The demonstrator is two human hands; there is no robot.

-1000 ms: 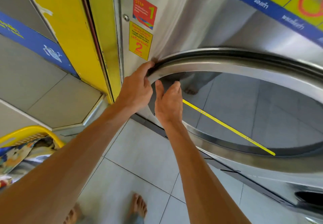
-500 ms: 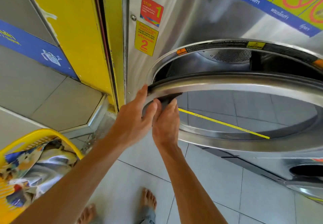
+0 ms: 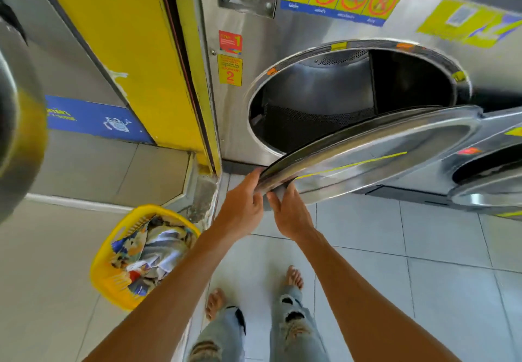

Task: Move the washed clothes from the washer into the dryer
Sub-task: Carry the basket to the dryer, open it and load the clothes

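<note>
The steel dryer's round door (image 3: 381, 161) is swung wide, hinged at the right, and its dark drum opening (image 3: 333, 99) looks empty. My left hand (image 3: 240, 206) grips the door's left edge, thumb on top. My right hand (image 3: 291, 212) holds the same edge from below, right beside the left. A yellow laundry basket (image 3: 110, 274) full of colourful washed clothes (image 3: 152, 251) stands on the floor at the lower left, apart from both hands.
A yellow panel and pillar (image 3: 135, 59) stand left of the dryer. Another machine's round door (image 3: 485, 192) juts out at the right. A blurred steel machine edge (image 3: 17, 124) fills the far left. My bare feet (image 3: 293, 277) are on the tiled floor.
The dryer door has swung from shut to wide open, pulled out by both hands on its left edge. The drum opening and the whole basket have come into view.
</note>
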